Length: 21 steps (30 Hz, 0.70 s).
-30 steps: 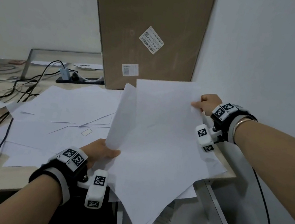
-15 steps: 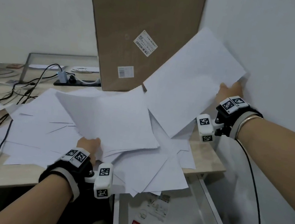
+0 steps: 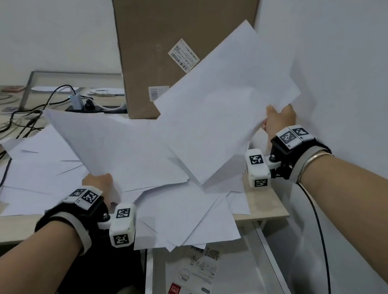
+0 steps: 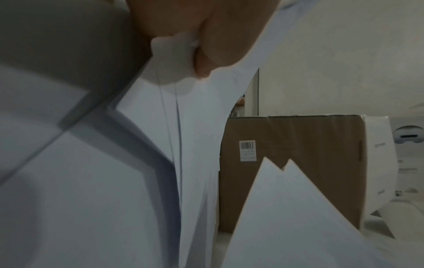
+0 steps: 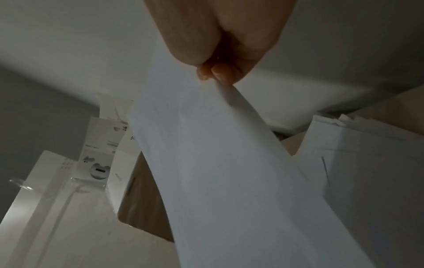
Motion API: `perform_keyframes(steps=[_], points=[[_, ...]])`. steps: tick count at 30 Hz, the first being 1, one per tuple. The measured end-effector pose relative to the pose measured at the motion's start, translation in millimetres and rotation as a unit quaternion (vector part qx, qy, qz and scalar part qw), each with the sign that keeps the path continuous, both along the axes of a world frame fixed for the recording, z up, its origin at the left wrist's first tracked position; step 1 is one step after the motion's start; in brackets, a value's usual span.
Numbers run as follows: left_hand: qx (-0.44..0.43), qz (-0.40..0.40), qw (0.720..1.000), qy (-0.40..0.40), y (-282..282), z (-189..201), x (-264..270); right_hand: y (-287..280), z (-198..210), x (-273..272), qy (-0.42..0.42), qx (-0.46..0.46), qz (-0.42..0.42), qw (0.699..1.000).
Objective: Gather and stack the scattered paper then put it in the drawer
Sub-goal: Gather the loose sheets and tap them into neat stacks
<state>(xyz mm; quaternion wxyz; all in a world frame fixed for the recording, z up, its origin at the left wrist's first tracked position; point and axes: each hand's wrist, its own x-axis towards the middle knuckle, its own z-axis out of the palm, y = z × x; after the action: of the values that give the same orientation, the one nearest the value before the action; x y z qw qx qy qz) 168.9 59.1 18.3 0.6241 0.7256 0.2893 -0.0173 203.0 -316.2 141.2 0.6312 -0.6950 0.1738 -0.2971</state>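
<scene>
White paper sheets (image 3: 42, 170) lie scattered across the desk (image 3: 265, 201). My left hand (image 3: 98, 180) grips the near edge of a bundle of sheets (image 3: 118, 146), lifted at a slant over the pile; the left wrist view shows my fingers (image 4: 220, 52) curled on that paper (image 4: 197, 112). My right hand (image 3: 279, 119) pinches the right edge of a raised sheet (image 3: 224, 101) close to the wall, with thumb and fingers (image 5: 220, 72) closed on the sheet (image 5: 224, 163). The open drawer (image 3: 269, 277) sits below the desk's right end.
A tall cardboard box (image 3: 169, 31) stands at the back of the desk. Black cables (image 3: 11, 126) trail over the left side. A packet of name stickers (image 3: 193, 286) lies in the drawer. The white wall (image 3: 360, 70) is close on the right.
My right hand has lifted its sheet up and toward the wall. The left hand's bundle has dropped from upright to a low slant over the pile.
</scene>
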Motion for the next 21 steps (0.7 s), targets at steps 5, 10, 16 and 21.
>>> perform_keyframes(steps=[5,10,16,21], points=[[-0.008,-0.029,0.999,-0.023,4.0,-0.3,5.2,9.8,-0.8,-0.3,0.045,-0.007,0.087,0.995],[-0.079,-0.105,0.991,-0.012,12.2,-8.9,5.1,14.0,-19.0,-10.0,0.144,-0.109,0.162,0.97],[-0.121,-0.192,0.974,-0.015,3.0,0.0,-9.1,22.5,-42.5,-14.4,0.21,-0.191,0.201,0.938],[-0.076,-0.232,0.97,-0.011,-16.3,4.4,-14.8,41.6,-56.2,-11.7,0.234,-0.146,0.186,0.943]])
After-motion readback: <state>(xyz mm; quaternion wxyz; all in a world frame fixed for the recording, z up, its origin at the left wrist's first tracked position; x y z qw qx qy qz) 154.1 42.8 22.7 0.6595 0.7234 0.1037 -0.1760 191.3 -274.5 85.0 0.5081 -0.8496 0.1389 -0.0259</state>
